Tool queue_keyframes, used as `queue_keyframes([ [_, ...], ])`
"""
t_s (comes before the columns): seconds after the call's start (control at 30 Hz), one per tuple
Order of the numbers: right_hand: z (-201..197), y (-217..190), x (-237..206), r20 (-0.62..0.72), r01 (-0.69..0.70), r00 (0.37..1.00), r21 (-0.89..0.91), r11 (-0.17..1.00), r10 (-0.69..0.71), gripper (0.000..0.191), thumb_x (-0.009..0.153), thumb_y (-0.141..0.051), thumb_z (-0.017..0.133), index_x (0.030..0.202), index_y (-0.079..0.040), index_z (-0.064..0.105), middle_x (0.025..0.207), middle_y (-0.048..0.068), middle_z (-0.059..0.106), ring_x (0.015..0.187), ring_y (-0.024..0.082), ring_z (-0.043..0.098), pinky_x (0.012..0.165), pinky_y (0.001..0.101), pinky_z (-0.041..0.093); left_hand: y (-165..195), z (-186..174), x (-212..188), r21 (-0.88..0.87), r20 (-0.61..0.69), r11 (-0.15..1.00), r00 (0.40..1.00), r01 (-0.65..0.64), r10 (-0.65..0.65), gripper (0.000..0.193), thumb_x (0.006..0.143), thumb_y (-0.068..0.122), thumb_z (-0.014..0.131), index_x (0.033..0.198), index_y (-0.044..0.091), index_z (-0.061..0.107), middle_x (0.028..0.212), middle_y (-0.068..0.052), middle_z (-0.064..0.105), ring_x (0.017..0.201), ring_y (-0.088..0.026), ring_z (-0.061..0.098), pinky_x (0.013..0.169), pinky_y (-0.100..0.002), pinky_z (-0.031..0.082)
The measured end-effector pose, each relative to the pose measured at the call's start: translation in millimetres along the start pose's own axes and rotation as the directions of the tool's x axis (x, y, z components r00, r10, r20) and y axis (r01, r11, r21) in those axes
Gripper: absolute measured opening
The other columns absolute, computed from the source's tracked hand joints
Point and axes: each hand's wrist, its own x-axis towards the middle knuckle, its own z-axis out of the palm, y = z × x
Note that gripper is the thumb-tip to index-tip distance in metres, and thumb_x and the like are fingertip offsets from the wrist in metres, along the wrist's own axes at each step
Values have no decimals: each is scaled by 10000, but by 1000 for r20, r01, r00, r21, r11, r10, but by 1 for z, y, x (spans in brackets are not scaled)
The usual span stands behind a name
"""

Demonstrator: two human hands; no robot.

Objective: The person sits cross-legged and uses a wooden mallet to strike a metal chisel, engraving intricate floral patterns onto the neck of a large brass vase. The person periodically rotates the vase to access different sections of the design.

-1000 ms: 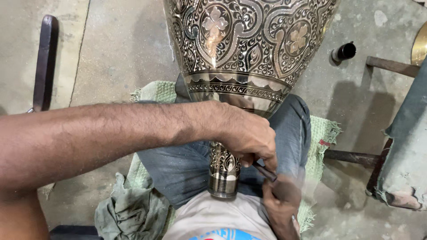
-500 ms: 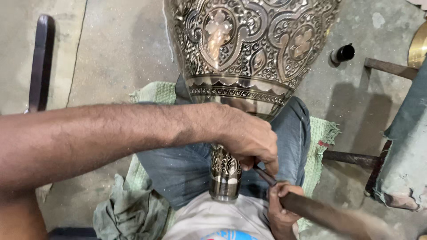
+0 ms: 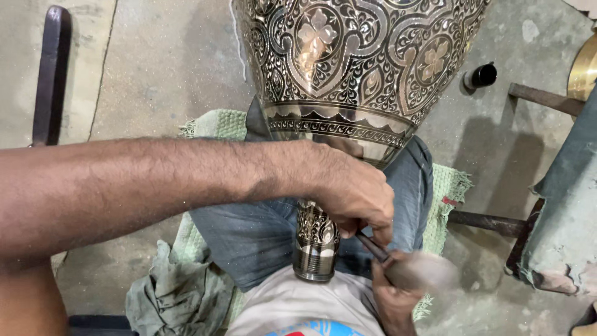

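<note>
A large engraved metal vase (image 3: 360, 68) lies across my lap with its narrow neck (image 3: 316, 242) pointing at my belly. My left hand (image 3: 357, 193) reaches over the neck from the left and pinches a thin dark chisel (image 3: 372, 247) against the metal beside the neck. Just below it, my right hand (image 3: 390, 297) grips a hammer (image 3: 423, 270), which is blurred by motion and sits close to the chisel's upper end. Whether the hammer touches the chisel I cannot tell.
A green mat (image 3: 444, 186) and a crumpled grey cloth (image 3: 174, 295) lie under my legs on the concrete floor. A dark wooden bar (image 3: 53, 68) lies at the far left. A small black cylinder (image 3: 480, 76) and a metal frame (image 3: 547, 99) stand to the right.
Half a second ago the hammer was drawn back toward the lower right; now it has swung up to the chisel's end. My left hand and the vase have stayed put.
</note>
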Motion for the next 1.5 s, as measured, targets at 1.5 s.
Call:
queue_keyframes([
  [1.5, 62, -219, 300, 950, 773, 276, -311, 553, 149, 804, 689, 42, 684, 1467, -130, 574, 793, 62, 694, 653, 151, 668, 621, 306, 540, 82, 160, -11, -602, -416, 709, -614, -367, -671, 392, 941, -25, 745, 1308, 35, 622, 1025, -86, 794, 983, -124, 768, 859, -252, 629],
])
